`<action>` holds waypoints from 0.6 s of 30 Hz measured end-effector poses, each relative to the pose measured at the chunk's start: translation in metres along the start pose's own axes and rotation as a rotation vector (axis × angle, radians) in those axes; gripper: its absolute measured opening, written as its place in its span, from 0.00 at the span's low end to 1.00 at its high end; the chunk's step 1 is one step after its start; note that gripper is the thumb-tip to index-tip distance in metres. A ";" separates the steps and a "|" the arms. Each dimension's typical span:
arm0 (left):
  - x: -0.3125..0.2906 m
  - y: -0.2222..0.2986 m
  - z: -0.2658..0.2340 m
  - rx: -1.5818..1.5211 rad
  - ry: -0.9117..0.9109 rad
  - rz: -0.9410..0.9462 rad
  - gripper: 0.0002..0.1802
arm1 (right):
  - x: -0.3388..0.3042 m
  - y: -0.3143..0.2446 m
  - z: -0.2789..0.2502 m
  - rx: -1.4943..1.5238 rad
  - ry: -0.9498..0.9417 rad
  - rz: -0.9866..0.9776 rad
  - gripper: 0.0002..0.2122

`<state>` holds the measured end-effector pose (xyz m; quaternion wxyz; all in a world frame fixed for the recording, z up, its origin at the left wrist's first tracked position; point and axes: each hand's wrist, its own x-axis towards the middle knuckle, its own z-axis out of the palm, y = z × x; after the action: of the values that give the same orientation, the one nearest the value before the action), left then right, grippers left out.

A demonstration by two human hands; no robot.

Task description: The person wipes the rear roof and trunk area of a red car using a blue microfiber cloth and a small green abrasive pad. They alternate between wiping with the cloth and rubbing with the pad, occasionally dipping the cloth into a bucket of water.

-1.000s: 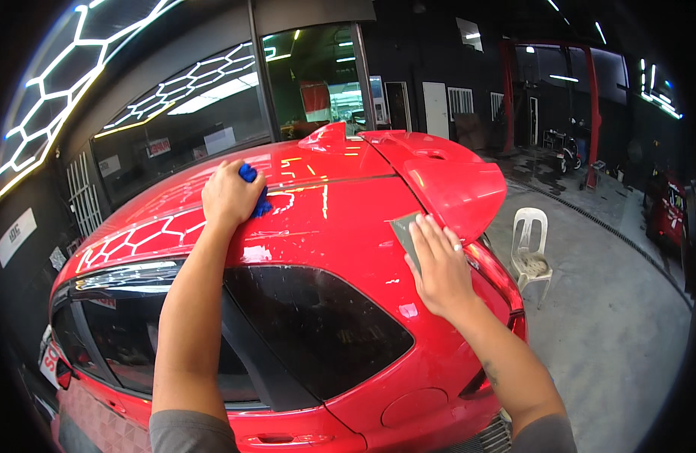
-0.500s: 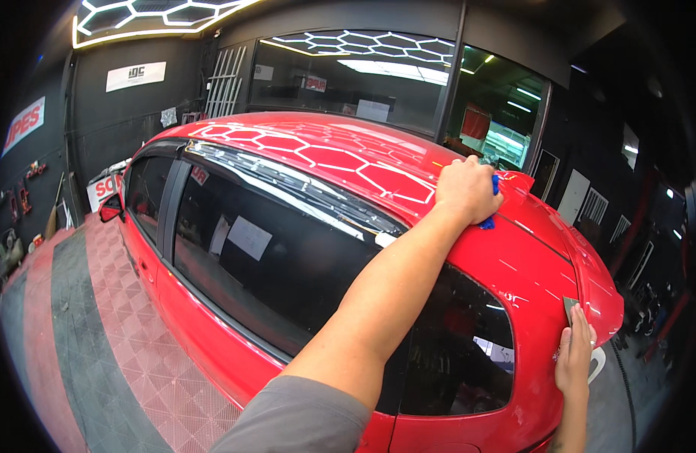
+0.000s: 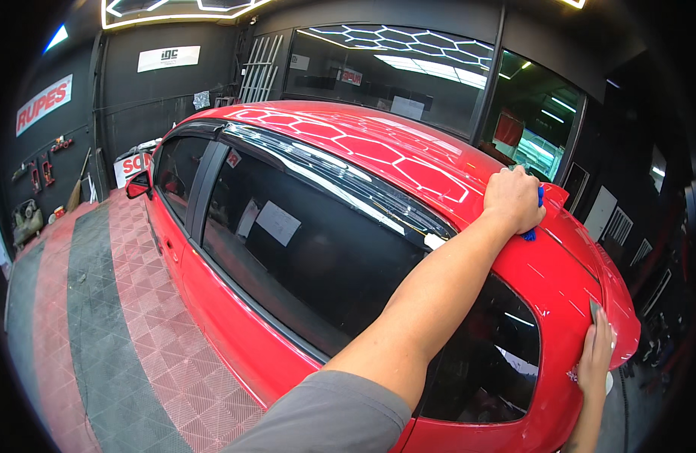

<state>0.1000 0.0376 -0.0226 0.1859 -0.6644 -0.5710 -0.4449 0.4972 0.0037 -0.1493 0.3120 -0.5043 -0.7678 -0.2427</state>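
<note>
A glossy red car (image 3: 408, 151) fills the middle of the view, its side toward me. My left hand (image 3: 514, 198), reaching across from a grey sleeve, is closed around a blue cloth (image 3: 530, 235) against the rear end of the roof. Only the cloth's edges show past the fingers. Lower down at the right, my right hand (image 3: 597, 355) lies along the rear corner with its fingers straight and together. Under their tips is a small, thin grey-green piece (image 3: 594, 308), pressed to the red paint; its exact kind is unclear.
The dark rear side window (image 3: 483, 362) lies between my forearms. A spoiler (image 3: 557, 198) juts out beyond my left hand. At the left stands the side mirror (image 3: 139, 184), above red and grey floor tiles (image 3: 167, 302). A broom (image 3: 80, 181) leans on the dark wall.
The view has shifted, so the car sits farther right and slightly lower. My left hand with the blue cloth has slid a little toward the car's rear. My right hand stays at the rear corner.
</note>
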 end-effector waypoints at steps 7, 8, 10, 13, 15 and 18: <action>-0.003 -0.010 0.001 0.037 0.022 0.010 0.27 | 0.068 -0.010 0.008 0.021 -0.168 0.027 0.25; -0.004 -0.013 -0.001 0.043 0.029 0.009 0.27 | 0.043 -0.016 -0.002 0.058 -0.150 0.012 0.25; 0.001 -0.007 0.002 0.017 0.016 0.016 0.27 | 0.009 -0.006 -0.005 0.024 -0.071 -0.018 0.25; 0.003 -0.001 0.005 0.014 0.005 0.006 0.27 | 0.005 0.019 0.003 -0.032 -0.024 -0.041 0.26; -0.001 -0.005 0.003 0.028 0.009 -0.003 0.27 | 0.059 0.008 0.007 0.086 -0.140 -0.002 0.26; -0.004 -0.006 0.002 0.053 0.000 -0.010 0.28 | 0.089 0.003 0.010 0.057 -0.276 0.076 0.26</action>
<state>0.0953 0.0381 -0.0283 0.2013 -0.6563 -0.5858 -0.4307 0.4710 0.0673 -0.0912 0.2267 -0.5523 -0.7904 -0.1371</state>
